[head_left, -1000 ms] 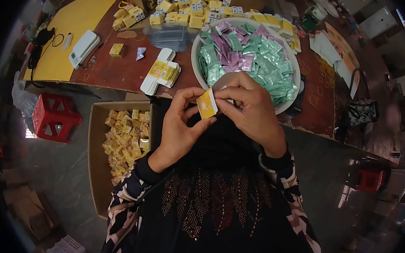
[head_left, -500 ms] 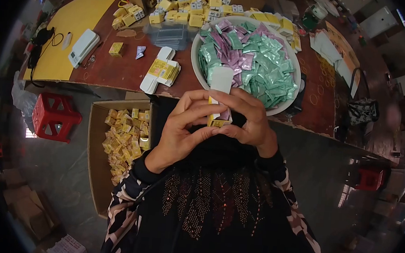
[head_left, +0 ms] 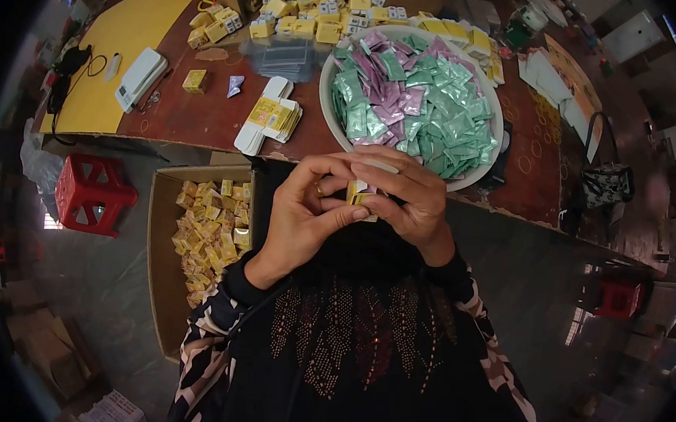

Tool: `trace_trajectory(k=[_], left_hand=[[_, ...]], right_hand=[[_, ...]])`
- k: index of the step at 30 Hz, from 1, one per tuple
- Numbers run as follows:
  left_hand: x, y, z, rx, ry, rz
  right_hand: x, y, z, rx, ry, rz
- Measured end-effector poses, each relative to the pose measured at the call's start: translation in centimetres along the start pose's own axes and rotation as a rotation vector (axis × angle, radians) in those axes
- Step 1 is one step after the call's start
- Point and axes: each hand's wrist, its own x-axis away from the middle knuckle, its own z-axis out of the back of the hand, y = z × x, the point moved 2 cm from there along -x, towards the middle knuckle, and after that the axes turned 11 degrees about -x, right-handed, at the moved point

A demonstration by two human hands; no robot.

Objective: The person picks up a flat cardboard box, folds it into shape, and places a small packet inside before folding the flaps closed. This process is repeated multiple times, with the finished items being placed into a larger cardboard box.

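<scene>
A small yellow and white box (head_left: 361,199) is held between both hands in front of my chest, largely covered by fingers. My left hand (head_left: 313,201) grips its left side, thumb low on the box. Around the right side and top, my right hand (head_left: 409,196) has its fingers bent over the white flap. Just beyond, a white basin (head_left: 326,104) holds green sachets (head_left: 447,109) and purple sachets (head_left: 378,80). Flat yellow and white cartons (head_left: 270,118) lie stacked left of the basin.
A cardboard box (head_left: 159,277) of small yellow boxes stands below the table (head_left: 180,118) at left, near a red stool (head_left: 92,194). On the table are a white device (head_left: 141,80), one yellow box (head_left: 195,81), a small sachet (head_left: 235,85) and a dark bag (head_left: 606,185).
The small box was turned between my hands, showing its open top and raised white flap. That flap has since folded down under my right fingers.
</scene>
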Motion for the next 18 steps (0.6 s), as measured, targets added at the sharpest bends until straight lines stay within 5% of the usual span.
trace_trajectory(k=[4,11,18], left_hand=[[-0.1,-0.1,0.1,0.028,0.040,0.055],[0.1,-0.1,0.2,0.043,0.047,0.068],[0.2,0.2,-0.1,-0.014,0.071,0.075]], right_hand=[[-0.1,-0.9,-0.6,-0.058,0.114,-0.161],[0.2,0.0,-0.1,-0.034,-0.003,-0.045],[0.8,0.0,-0.4,-0.219,0.043,-0.181]])
